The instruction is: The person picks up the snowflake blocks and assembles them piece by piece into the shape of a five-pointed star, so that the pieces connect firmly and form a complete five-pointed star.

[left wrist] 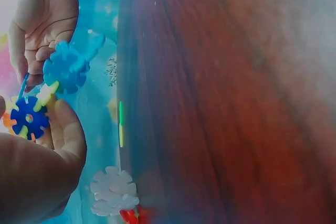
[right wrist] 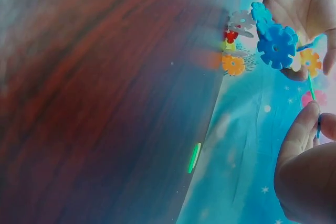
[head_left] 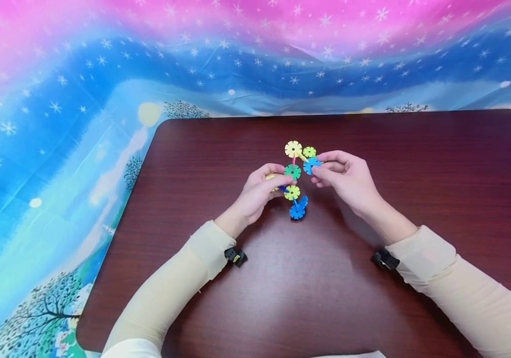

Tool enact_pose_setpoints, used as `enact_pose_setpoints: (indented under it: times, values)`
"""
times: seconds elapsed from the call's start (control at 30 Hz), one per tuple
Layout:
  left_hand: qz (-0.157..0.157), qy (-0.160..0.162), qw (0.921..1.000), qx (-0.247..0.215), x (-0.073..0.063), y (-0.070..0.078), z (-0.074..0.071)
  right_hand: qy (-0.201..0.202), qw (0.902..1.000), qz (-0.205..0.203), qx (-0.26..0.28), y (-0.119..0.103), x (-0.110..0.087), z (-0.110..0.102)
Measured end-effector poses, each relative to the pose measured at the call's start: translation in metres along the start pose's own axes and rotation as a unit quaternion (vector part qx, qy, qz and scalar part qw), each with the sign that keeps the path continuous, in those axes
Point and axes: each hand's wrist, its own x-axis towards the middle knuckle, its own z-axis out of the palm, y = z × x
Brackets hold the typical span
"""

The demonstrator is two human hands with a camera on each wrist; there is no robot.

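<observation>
Notched plastic discs are joined edge to edge in a branching chain between both hands. In the head view my left hand grips its middle, thumb across near a green disc. A lime disc and blue discs hang below. My right hand pinches a blue disc between thumb and fingers. Above it are a pale yellow disc and a small lime disc. In the left wrist view a dark blue disc shows by the left fingers, which hide part of the chain.
Beneath the hands lies a dark reddish-brown table. A snowflake-patterned cloth hangs behind it. By the table edge in the right wrist view appear an orange disc and a green-yellow piece. Something white pokes in at the bottom.
</observation>
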Motion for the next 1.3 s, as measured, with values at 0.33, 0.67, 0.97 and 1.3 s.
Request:
enact_pose_setpoints:
  times: [0.33,0.67,0.97,1.3]
  values:
    - [0.029,0.037,0.997,0.062,0.006,-0.003,0.007,-0.029,0.9987,0.004,-0.042,0.002,-0.001,0.005]
    - [0.039,0.053,0.997,0.041,0.004,-0.003,0.012,-0.013,0.9983,0.003,-0.056,0.005,-0.004,0.008]
    - [0.063,0.069,0.9955,-0.018,0.002,0.002,0.018,-0.011,0.9994,0.019,0.028,-0.002,-0.001,0.015]
    - [0.07,0.133,0.9879,-0.037,0.004,0.02,-0.015,-0.029,0.9935,0.013,-0.109,-0.011,0.012,0.017]
